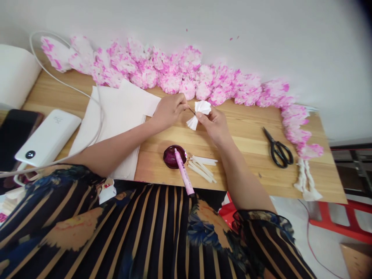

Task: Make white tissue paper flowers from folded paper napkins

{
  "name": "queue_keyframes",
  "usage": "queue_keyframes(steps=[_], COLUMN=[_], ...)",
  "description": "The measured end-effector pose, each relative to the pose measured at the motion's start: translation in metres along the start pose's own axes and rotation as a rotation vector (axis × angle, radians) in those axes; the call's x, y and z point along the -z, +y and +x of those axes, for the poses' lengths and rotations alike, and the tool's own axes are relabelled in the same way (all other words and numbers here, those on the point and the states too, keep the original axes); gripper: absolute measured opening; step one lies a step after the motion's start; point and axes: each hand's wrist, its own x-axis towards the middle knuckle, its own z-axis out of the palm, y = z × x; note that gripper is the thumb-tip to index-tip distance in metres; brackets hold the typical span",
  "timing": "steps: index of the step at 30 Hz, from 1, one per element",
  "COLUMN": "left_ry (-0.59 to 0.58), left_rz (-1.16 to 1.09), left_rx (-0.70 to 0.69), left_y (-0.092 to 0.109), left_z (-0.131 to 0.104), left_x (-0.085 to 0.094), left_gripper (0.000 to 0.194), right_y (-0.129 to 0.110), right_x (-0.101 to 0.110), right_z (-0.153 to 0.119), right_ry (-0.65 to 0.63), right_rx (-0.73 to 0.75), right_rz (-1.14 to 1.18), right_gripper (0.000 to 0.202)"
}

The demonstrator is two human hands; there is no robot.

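Note:
A pleated white paper fan (pixel 202 107), pinched at its middle into a bow shape, is held above the table by my right hand (pixel 216 124), thumb against its centre. My left hand (pixel 171 110) is closed in a pinch on a thin dark tie (pixel 191 111) that runs to the paper's middle. Whether it is wire or thread I cannot tell. Beneath my left forearm lies a stack of white paper sheets (pixel 113 100). Closer to me, a pink marker (pixel 183 172) rests across a small dish of dark purple liquid (pixel 171 158).
Several white sticks (pixel 202 170) lie beside the dish. Black scissors (pixel 277 149) are at the right. A pink-and-white paper flower garland (pixel 171 73) lines the wall. At left are a white power bank (pixel 49 136), a phone (pixel 17 130), a cable (pixel 62 83) and a paper roll (pixel 17 75).

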Motion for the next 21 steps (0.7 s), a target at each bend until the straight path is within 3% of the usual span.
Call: queue_keyframes(steps=[3, 7, 10, 13, 21], left_ry=[-0.052, -0.286, -0.371, -0.397, -0.289], left_rz=[-0.131, -0.493, -0.629, -0.634, -0.693], left_rx=[0.088, 0.263, 0.3, 0.338, 0.417], left_y=[0.005, 0.014, 0.024, 0.033, 0.042], left_z=[-0.002, -0.011, -0.019, -0.025, -0.031], left_x=[0.001, -0.004, -0.011, -0.019, -0.031], left_gripper=[0.02, 0.019, 0.021, 0.026, 0.018], right_y=[0.004, 0.009, 0.007, 0.0, -0.011], right_x=[0.0, -0.002, -0.007, -0.012, -0.016], right_z=[0.002, 0.004, 0.005, 0.003, 0.002], right_ry=[0.042, 0.098, 0.18, 0.211, 0.114], right_rx=[0.003, -0.022, -0.033, -0.086, -0.235], right_rz=[-0.076, -0.086, -0.037, 0.124, 0.617], right_gripper=[0.039, 0.039, 0.039, 0.036, 0.048])
